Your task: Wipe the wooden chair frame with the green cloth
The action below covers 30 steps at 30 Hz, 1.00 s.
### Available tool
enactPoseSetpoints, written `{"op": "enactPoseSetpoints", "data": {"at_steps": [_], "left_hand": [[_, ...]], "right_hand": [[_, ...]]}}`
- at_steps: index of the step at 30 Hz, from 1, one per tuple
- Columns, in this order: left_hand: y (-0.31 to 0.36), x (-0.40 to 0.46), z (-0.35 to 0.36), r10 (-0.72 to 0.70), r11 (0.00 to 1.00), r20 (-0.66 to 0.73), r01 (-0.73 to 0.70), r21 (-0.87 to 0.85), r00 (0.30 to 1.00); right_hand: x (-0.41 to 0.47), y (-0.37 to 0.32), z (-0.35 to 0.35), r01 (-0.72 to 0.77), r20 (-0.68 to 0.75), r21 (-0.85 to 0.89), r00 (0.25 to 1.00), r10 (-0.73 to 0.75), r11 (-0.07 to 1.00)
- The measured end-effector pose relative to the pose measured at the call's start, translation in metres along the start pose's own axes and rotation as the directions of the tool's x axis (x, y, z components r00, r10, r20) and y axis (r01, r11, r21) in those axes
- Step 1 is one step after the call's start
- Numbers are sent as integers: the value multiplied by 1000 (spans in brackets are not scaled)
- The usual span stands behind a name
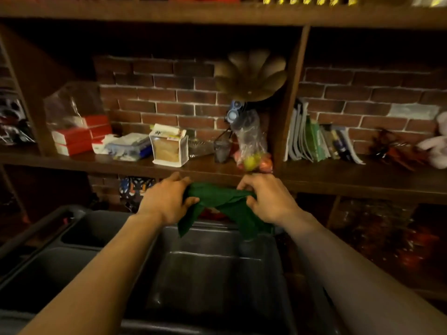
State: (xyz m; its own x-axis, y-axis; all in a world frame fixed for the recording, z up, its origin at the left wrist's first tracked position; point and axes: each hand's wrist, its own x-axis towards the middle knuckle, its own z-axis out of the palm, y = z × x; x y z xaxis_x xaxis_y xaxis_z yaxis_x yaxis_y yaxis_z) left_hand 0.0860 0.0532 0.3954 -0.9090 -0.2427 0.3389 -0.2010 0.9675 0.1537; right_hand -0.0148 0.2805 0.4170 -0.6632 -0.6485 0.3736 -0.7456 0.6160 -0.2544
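Observation:
A dark green cloth [223, 204] hangs stretched between both hands, its loose ends drooping toward a dark grey plastic cart. My left hand [167, 198] grips the cloth's left edge, and my right hand [264, 198] pinches its right edge. Both hands are held at the same height in front of a wooden shelf. No wooden chair frame shows in the head view.
A dark grey cart tub [212, 274] lies below my arms. The wooden shelf [145, 165] carries red boxes [79, 135], a carton [169, 147], a bag of fruit [251, 146] and books [316, 139]. A brick wall [164, 93] is behind.

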Motion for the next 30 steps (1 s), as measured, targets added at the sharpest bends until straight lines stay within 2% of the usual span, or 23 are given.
{"op": "enactPoseSetpoints", "data": {"at_steps": [6,10,14,16,19,21,26,28,29,30], "left_hand": [[-65,40,113,-11,997,222,27,-73,975],[-91,39,196,-17,993,317,54,-108,948],[-104,20,272,-11,996,425,45,-71,905],[-106,6,307,-24,996,510,62,-57,860],[-105,-19,338,-36,997,566,65,-31,823],[-104,-36,358,-23,999,619,44,-18,785],[-108,-61,379,33,999,768,6,-48,639],[-113,-60,376,68,997,771,-10,-79,633],[-113,-58,370,82,995,767,-6,-101,636],[-113,-56,365,80,994,765,7,-110,640]], "right_hand": [[45,30,125,-101,186,0,978,99,995],[48,52,201,-216,309,-18,927,211,976],[30,68,265,-303,464,-64,834,297,951],[14,74,296,-331,513,-74,796,321,941],[-15,76,328,-345,584,-106,738,339,933],[-30,76,347,-373,648,-120,673,358,920],[-61,71,370,-400,795,-190,473,380,897],[-66,73,370,-442,830,-178,412,376,879],[-64,74,365,-472,835,-165,400,377,866],[-62,76,362,-492,823,-147,421,382,858]]}}
